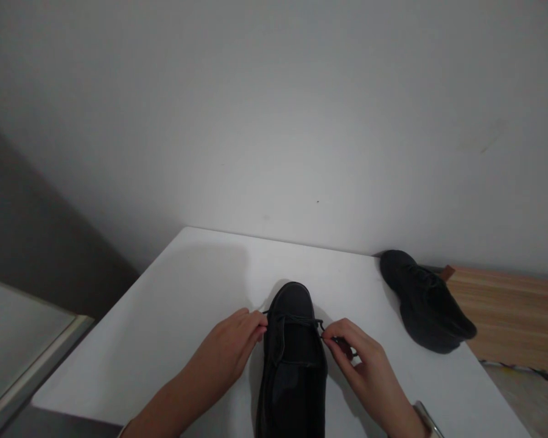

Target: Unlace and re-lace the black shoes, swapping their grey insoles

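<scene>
A black shoe [296, 298] lies on the white table with its toe pointing away from me and its opening toward me. Dark shoelaces [296, 319] cross its upper near the toe. On the shoe's left side, my left hand [240, 337] pinches one end of the lace between thumb and fingers. To the right, my right hand [358, 356] pinches the other lace end, and a bit of it shows between the fingers. Both hands are closed, beside the shoe at lace height.
A second black shoe [422, 301] rests at the table's right edge near the wall [274, 121]. The white table [187, 292] meets that wall at the back. Beyond its right edge is a wood-grain board [506, 310]; a pale panel [22, 340] stands at the left.
</scene>
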`<state>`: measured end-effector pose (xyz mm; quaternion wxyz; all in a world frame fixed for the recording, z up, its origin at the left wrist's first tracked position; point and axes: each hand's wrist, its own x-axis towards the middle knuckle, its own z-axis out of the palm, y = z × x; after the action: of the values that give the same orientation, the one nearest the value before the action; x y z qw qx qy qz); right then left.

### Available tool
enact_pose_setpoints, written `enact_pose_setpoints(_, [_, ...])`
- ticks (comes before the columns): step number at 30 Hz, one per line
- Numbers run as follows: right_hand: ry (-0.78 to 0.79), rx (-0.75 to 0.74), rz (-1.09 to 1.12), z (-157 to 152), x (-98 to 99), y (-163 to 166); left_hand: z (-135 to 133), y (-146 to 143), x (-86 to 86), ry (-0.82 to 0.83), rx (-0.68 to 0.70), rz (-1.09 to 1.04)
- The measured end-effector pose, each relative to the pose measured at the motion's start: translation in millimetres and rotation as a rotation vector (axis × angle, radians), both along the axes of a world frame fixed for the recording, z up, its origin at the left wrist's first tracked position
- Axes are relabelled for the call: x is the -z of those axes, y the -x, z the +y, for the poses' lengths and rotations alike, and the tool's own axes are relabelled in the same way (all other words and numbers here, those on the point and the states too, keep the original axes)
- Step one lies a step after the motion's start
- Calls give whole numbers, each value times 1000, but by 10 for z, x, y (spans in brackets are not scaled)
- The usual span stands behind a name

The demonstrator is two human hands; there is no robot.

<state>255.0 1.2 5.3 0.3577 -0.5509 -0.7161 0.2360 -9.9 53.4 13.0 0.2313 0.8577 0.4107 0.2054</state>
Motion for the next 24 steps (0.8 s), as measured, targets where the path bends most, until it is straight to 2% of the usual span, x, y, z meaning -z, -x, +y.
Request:
enact_pose_setpoints(8, [-16,-8,-5,0,3,-7,36,-43,92,-167,46,126])
enact_pose_setpoints(13, [-9,-6,-18,5,13,8,35,-118,62,-200,80,201])
enact_pose_setpoints(16, [-77,9,-37,14,21,19,40,-158,27,-236,97,165])
enact_pose_setpoints(19, [-157,75,-86,18,23,35,43,-171,13,-314,58,90])
enact_pose_setpoints(22, [-146,93,-52,10,24,62,35,-169,21,-342,23,46])
enact_pose_setpoints(24, [-104,81,1,-4,28,81,24,-169,32,-289,28,17])
